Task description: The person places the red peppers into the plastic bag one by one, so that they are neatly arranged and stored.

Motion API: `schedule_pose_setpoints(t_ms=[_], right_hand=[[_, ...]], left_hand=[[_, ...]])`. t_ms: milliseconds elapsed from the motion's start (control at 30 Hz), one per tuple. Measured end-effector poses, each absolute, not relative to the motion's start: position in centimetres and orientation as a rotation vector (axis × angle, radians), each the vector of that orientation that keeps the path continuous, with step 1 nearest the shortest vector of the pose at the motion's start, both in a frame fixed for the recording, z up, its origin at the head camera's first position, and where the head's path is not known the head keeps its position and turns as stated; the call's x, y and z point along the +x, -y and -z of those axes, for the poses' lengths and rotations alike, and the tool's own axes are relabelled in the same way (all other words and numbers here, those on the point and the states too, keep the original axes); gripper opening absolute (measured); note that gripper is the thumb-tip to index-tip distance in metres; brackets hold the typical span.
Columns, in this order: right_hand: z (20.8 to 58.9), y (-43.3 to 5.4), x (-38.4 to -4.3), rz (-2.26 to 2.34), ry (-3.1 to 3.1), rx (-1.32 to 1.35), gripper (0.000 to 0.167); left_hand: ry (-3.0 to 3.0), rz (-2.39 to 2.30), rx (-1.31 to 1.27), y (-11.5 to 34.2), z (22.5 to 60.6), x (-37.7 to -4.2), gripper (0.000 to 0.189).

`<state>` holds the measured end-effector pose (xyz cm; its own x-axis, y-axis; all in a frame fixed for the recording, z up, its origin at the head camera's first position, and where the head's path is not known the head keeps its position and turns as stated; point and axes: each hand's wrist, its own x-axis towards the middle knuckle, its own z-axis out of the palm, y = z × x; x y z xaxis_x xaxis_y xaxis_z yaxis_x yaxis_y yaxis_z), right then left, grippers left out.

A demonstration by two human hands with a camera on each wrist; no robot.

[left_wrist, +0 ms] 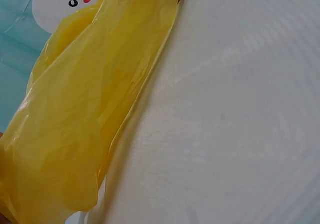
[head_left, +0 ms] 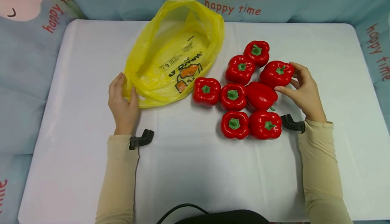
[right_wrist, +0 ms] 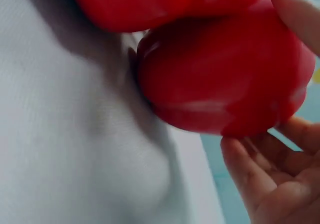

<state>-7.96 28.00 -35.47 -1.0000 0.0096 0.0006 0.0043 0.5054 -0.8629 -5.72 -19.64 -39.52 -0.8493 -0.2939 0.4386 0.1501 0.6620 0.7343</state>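
Observation:
An open yellow plastic bag lies at the back of the table, its mouth facing up. At its near left edge, my left hand holds the plastic between thumb and fingers; the left wrist view shows mostly the side of the bag. My right hand grips a red bell pepper from the right, thumb at the near side and fingers at the far side. In the right wrist view this pepper is between thumb and fingertips. Another pepper lies on its side right next to it.
Several more red peppers with green stems stand grouped right of the bag, the leftmost pepper close to its edge. A white cloth covers the table. Blue printed fabric surrounds it. A black cable shows at the front.

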Motion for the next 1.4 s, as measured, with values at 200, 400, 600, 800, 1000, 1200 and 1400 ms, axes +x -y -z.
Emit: schedule_pose_setpoints(t_ms=[200,400,600,800,1000,1200,1400], right_hand=[[36.0,-28.4,-8.3,-2.116,2.384,0.022,0.063],[36.5,-28.8,-8.4,-2.403,2.069,0.052,0.051],[36.7,-28.8,-8.6,-2.45,1.987,0.094,0.046],[36.6,-29.3,-8.5,-2.443,1.972,0.079,0.043],[36.3,-29.4,-8.2,-2.397,1.97,0.027,0.04],[35.3,-29.2,-7.9,-2.26,1.899,-0.092,0.033],[33.3,-28.4,-7.2,-2.117,1.839,-0.221,0.029]], left_hand=[[2.325,1.104,0.125,19.9,39.2,-5.4,0.037],[2.319,1.089,0.123,20.1,39.2,-5.3,0.036],[2.327,1.084,0.124,20.4,39.2,-5.1,0.036],[2.353,1.063,0.105,20.5,39.1,-5.1,0.037],[2.333,1.093,0.097,20.2,39.1,-5.3,0.037],[2.352,1.08,0.089,20.0,39.1,-5.4,0.038],[2.353,1.09,0.092,19.9,39.5,-5.5,0.038]])
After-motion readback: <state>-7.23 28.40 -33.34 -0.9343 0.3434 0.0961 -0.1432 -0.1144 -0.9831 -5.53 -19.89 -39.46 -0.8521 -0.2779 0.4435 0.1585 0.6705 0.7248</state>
